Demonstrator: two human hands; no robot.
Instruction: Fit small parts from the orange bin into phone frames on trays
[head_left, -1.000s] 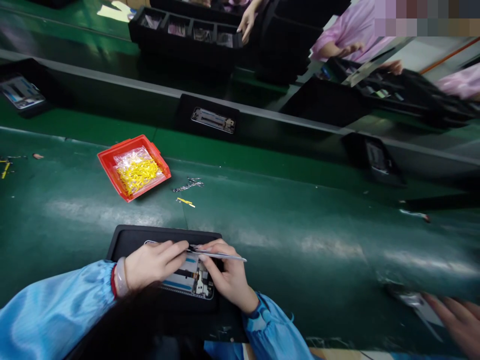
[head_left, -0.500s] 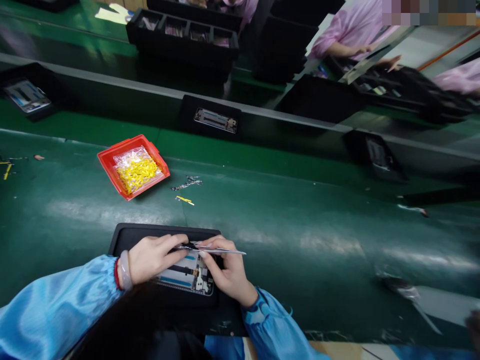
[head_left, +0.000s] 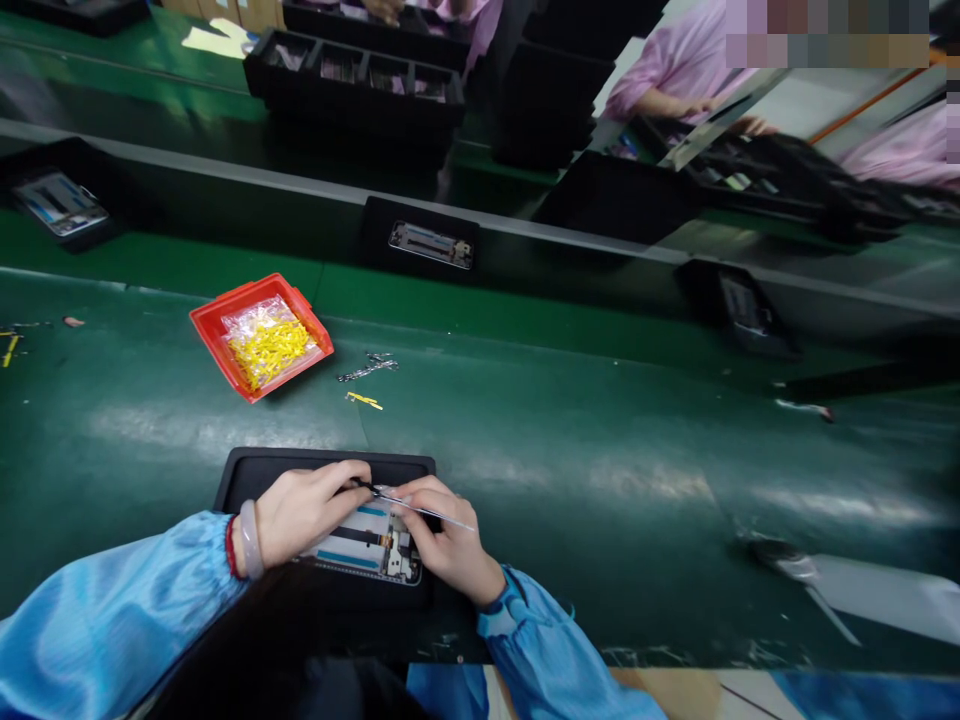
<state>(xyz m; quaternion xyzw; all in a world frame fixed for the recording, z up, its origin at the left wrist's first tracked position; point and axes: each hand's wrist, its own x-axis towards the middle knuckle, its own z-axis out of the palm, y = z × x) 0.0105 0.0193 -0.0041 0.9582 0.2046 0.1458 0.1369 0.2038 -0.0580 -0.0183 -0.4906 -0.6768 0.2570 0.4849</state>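
Note:
My left hand [head_left: 307, 512], with a pale bangle and red cord at the wrist, lies over the upper end of an opened smartphone assembly [head_left: 367, 550] and grips it. The assembly shows flex cables and blue strips and sits on a black rubber mat [head_left: 322, 470]. My right hand [head_left: 448, 535] pinches slim steel tweezers [head_left: 427, 510]. Their dark tip meets my left fingers at the phone's upper edge. Fingers hide that edge and whatever the tip touches.
A red tray [head_left: 261, 338] holds a clear bag of yellow strips on the green conveyor belt [head_left: 570, 450], with loose metal pieces [head_left: 367, 369] and a yellow strip [head_left: 364, 400] nearby. Beyond a grey rail stand black trays with phone parts; pink-sleeved co-workers work farther back.
The tweezers now slope more steeply down to the right, and my right hand sits closer to the phone. The whole view has shifted slightly. The other person's hand at lower right has left view.

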